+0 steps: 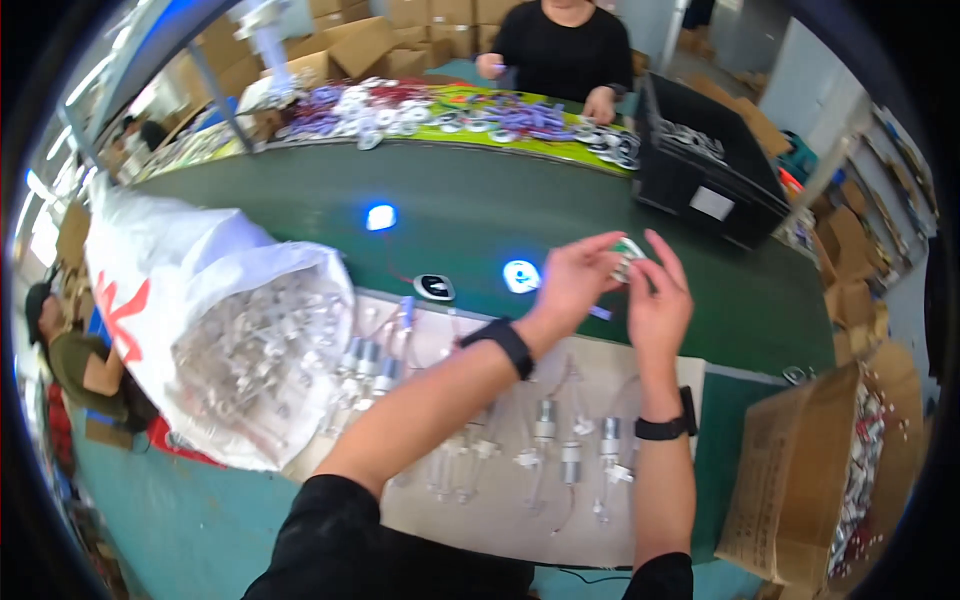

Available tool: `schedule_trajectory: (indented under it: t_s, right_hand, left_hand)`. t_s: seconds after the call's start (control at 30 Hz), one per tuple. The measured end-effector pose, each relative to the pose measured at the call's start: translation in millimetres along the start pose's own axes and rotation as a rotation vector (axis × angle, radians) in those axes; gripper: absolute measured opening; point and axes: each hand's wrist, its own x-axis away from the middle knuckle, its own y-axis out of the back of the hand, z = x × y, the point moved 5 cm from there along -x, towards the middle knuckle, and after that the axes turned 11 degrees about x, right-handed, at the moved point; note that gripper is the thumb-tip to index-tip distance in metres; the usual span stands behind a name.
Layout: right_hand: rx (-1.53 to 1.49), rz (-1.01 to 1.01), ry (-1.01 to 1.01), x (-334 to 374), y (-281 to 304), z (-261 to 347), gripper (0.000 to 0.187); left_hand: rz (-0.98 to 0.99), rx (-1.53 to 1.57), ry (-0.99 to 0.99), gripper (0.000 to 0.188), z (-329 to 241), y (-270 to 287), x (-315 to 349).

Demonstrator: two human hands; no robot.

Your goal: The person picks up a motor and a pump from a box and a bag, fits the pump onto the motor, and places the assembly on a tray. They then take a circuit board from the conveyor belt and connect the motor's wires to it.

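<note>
Fingers (603, 241) of left hand (572, 283) and right hand (659, 303) pinch small green-and-white part (627, 249) beyond beige sheet's (500, 532) far edge, apparently mid-handling; steadiness called for next.

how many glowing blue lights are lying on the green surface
2: the farther light is to the left, well away from the hands; the nearer light is just left of the left hand. Others may be hidden from view.
</note>
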Motion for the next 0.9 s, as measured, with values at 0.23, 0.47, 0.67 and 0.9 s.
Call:
schedule_trajectory:
  t_s: [0.23,0.47,0.67,0.9]
  right_hand:
    - [-0.051,0.033,-0.15,2,-9,3,0.011]
    - [-0.02,0.043,-0.049,-4,5,10,0.013]
    - [-0.006,0.029,0.145,-1,-4,24,0.012]
    - [-0.077,0.081,-0.103,3,-5,18,0.01]
  left_hand:
    - [-0.048,-0.183,-0.051,0.034,-8,-2,4]
    - [0.056,-0.108,0.097,0.038,-22,-11,3]
    - [-0.002,-0.022,0.143,0.037,-34,4,12]
    - [0.006,-0.327,-0.016,0.034,-32,1,10]
